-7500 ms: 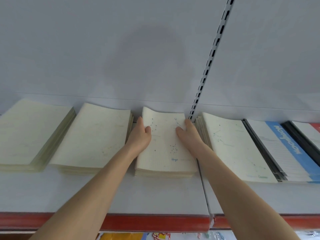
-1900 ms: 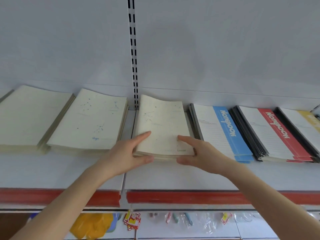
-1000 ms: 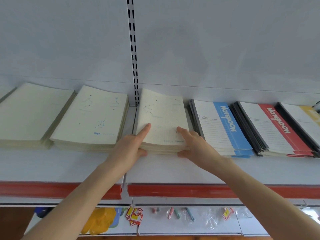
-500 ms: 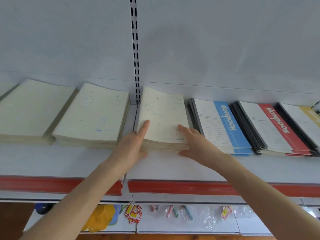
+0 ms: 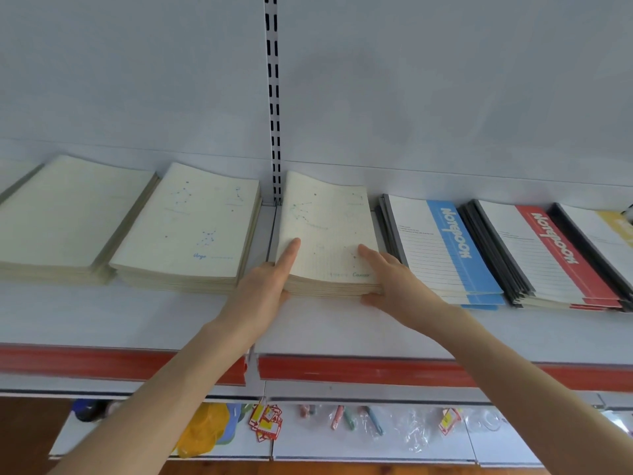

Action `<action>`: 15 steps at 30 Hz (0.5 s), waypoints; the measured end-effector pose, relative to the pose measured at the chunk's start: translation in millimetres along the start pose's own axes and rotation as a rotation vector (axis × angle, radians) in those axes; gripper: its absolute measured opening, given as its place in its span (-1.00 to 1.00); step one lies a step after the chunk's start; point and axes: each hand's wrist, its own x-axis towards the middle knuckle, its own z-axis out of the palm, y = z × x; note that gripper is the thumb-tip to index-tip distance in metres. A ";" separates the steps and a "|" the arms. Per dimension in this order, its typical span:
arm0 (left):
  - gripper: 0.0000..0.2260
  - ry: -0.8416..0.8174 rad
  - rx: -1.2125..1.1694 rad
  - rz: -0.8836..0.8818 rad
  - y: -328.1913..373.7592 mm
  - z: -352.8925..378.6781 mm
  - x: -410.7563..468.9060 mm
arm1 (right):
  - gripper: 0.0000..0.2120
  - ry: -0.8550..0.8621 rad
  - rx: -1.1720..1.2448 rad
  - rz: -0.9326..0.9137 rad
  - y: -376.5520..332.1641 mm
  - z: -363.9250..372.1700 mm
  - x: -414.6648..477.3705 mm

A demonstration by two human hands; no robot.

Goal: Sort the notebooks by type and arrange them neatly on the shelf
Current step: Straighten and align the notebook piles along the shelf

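Evidently both grips were squaring one pile. The left grip (image 5: 260, 293) clasped the near left corner of the Cancer stack (image 5: 329, 228), with its forefinger flat on the cover and its thumb at the front edge. The right grip (image 5: 397, 286) pinched the near right corner the same way, fingers above and thumb below. Held at both corners like this, the pile could, I judge, be nudged straight and kept from fanning.

It lay between the two grips on the shelf (image 5: 102, 313). Beyond the left grip sat two more cream piles, the Argo stack (image 5: 191, 228) and a plain cream stack (image 5: 68, 214). Beyond the right grip sat three banded piles: the blue stack (image 5: 442, 248), the red stack (image 5: 544, 255) and the yellow stack (image 5: 609, 234), which the frame cut off. That made six piles, three cream and three banded.
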 end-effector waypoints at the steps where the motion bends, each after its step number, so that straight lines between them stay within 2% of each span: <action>1: -0.29 -0.005 -0.010 0.000 -0.4 -0.7 0.5 | -0.31 0.000 0.006 0.001 0.3 -0.9 0.1; 9: -0.27 -0.025 -0.108 -0.027 0.8 -5.8 -0.6 | -0.24 -0.008 0.117 0.092 0.4 -4.3 -0.7; 15: -0.31 -0.026 -0.095 -0.048 -5.3 -9.2 2.8 | -0.28 -0.013 0.085 0.124 -2.5 -7.0 0.4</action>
